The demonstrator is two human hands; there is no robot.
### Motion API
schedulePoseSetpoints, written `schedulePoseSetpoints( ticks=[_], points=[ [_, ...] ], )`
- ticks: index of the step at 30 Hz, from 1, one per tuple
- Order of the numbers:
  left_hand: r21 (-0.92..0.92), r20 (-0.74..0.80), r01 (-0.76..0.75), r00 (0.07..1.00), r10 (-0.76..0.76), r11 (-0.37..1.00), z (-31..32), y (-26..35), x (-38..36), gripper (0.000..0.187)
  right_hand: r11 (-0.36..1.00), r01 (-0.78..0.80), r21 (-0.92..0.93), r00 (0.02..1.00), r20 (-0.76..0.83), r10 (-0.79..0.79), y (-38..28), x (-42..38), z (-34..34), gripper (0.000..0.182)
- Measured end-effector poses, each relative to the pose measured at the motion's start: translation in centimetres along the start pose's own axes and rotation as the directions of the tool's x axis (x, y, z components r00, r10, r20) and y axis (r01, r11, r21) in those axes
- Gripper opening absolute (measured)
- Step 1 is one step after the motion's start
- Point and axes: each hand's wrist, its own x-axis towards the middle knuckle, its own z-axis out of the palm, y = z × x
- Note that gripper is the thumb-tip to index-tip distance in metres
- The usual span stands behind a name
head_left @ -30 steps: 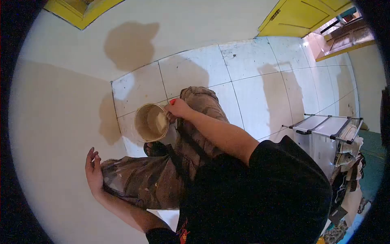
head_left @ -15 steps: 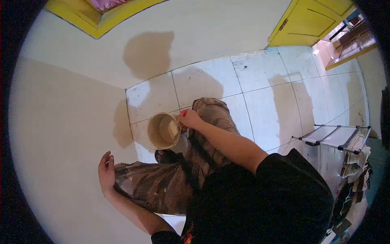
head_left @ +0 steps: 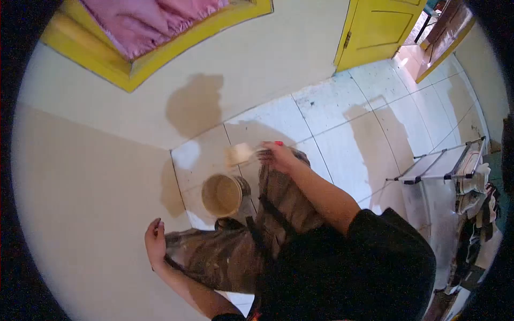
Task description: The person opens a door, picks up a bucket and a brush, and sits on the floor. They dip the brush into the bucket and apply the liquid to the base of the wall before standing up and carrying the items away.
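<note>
Head view: right hand (head_left: 276, 155) is wrapped around a brush (head_left: 239, 153), holding it just past the bucket (head_left: 211, 188), the two apart. Brush is kinda blurry, so I can't really say what's on the bristles. The bucket sits on the floor (head_left: 332, 117) between the knees, so the trousers (head_left: 209, 259) hem it in on the near side. Left hand (head_left: 155, 246) is out by the left knee, loosely open with fingers half curled, the wall (head_left: 96, 187) close beside it. Ahead there's a wall corner, then a yellow window frame (head_left: 130, 80) with a pink curtain (head_left: 160, 27) up top. Yellow door (head_left: 377, 32) further right. A rack (head_left: 435, 163) stands off to the right, well apart from the bucket, cloths (head_left: 471, 188) bunched at its end.
</note>
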Motion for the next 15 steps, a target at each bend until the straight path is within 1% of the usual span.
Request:
schedulePoseSetpoints(
  ticks=[1,3,5,6,7,8,9,10,11,12,13,14,15],
  points=[
    [0.017,0.027,0.027,0.999,-0.027,0.999,0.2,0.3,0.4,0.035,1.0,0.006,0.011,1.0,-0.019,-0.005,-1.6,-0.6,-1.0,0.018],
    [0.019,0.05,-0.016,0.999,0.015,1.0,1.2,1.1,1.5,0.035,0.985,0.151,0.085,0.988,-0.038,-0.148,-4.0,-0.5,-3.8,0.022],
    [0.056,0.105,-0.048,0.994,0.042,0.997,1.7,1.8,2.4,0.035,0.963,0.238,0.124,0.971,-0.048,-0.233,-5.3,0.1,-8.9,0.022],
    [0.124,0.133,-0.042,0.991,0.025,0.991,2.0,2.2,3.1,0.035,0.947,0.277,0.163,0.948,-0.205,-0.242,-5.7,0.6,-11.5,0.022],
    [0.186,0.159,-0.044,0.987,0.014,0.981,2.4,2.4,4.3,0.035,0.926,0.325,0.192,0.902,-0.356,-0.243,-6.4,1.2,-13.8,0.023],
    [0.225,0.209,-0.082,0.977,0.034,0.971,2.6,1.0,5.9,0.035,0.895,0.399,0.198,0.875,-0.373,-0.307,-7.3,1.3,-15.1,0.023],
    [0.243,0.233,-0.1,0.972,0.042,0.965,2.8,1.8,6.8,0.035,0.861,0.466,0.204,0.844,-0.395,-0.363,-7.9,1.2,-16.5,0.024],
    [0.25,0.287,-0.016,0.956,-0.058,0.968,3.3,2.7,7.6,0.036,0.823,0.514,0.244,0.825,-0.403,-0.396,-8.2,2.1,-19.0,0.028],
    [0.273,0.338,0.063,0.928,-0.157,0.96,3.5,3.5,8.6,0.037,0.788,0.574,0.221,0.778,-0.446,-0.442,-8.8,3.1,-20.1,0.031],
    [0.228,0.389,0.126,0.897,-0.209,0.965,3.5,2.8,10.2,0.038,0.761,0.613,0.211,0.75,-0.458,-0.477,-9.4,4.1,-21.2,0.034],
    [0.188,0.437,0.198,0.86,-0.263,0.962,3.6,1.8,11.7,0.039,0.718,0.67,0.187,0.718,-0.408,-0.564,-10.0,5.2,-22.6,0.034],
    [0.236,0.452,0.173,0.852,-0.265,0.956,3.7,2.0,12.9,0.039,0.681,0.717,0.148,0.655,-0.479,-0.585,-11.1,6.1,-22.6,0.034],
    [0.177,0.45,0.298,0.823,-0.347,0.938,3.8,2.3,13.2,0.041,0.667,0.732,0.137,0.628,-0.513,-0.585,-11.8,7.1,-23.5,0.036]
  ],
)
